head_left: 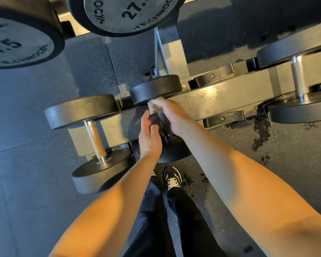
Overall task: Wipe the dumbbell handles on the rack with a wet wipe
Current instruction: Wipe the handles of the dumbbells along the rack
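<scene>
Seen from the head camera, both hands work the middle dumbbell's handle (164, 121) on the rack (220, 101): the right hand (171, 115) clutches a wet wipe (153, 106) against it, the left hand (150, 140) curls around it. The handle runs front-to-back across the rack's rails.

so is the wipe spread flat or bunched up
Bunched up: the wet wipe shows as a crumpled wad under the right hand, pressed onto the middle dumbbell's handle.

Speckled dark rubber floor (35, 182); dark wet patches (260, 134) near rack foot; black sneaker (172, 178) with white laces
</scene>
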The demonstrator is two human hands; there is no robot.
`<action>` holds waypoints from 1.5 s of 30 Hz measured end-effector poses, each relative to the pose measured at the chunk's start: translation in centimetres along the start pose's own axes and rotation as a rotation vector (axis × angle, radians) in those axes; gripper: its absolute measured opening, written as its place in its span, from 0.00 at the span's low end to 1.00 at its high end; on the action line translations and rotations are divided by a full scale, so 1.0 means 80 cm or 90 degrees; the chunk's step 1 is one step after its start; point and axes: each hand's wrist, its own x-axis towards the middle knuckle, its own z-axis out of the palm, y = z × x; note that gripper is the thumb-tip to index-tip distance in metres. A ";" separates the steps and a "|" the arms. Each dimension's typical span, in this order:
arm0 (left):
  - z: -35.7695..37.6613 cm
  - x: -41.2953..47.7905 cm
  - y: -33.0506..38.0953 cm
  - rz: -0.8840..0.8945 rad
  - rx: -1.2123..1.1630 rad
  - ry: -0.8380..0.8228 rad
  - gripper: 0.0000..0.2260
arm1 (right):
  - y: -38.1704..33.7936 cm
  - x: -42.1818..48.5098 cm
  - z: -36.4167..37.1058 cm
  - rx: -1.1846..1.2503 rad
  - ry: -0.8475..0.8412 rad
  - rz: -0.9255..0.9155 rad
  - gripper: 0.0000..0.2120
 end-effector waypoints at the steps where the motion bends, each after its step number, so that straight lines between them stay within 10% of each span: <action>1: 0.000 0.001 -0.001 0.004 -0.003 -0.001 0.21 | 0.004 0.006 0.001 -0.029 0.027 -0.024 0.09; 13: 0.005 0.001 -0.010 -0.031 -0.017 0.071 0.10 | 0.048 0.028 -0.003 -0.448 0.139 -0.114 0.15; 24: -0.005 -0.023 -0.029 0.024 0.092 -0.100 0.21 | 0.063 -0.001 -0.011 -0.656 0.123 -0.047 0.16; 31: -0.010 -0.011 -0.023 0.280 0.200 -0.169 0.16 | 0.089 -0.029 -0.033 -0.484 0.174 -0.168 0.09; 36: -0.015 0.026 -0.019 0.200 0.295 -0.183 0.10 | 0.110 -0.032 -0.051 -0.373 0.077 -0.271 0.12; 41: -0.007 0.044 0.002 0.086 0.086 0.116 0.14 | 0.128 -0.034 -0.048 -0.363 0.176 -0.282 0.25; 45: 0.024 0.036 0.019 0.022 0.096 0.026 0.13 | 0.128 -0.031 -0.046 -0.420 0.217 -0.297 0.22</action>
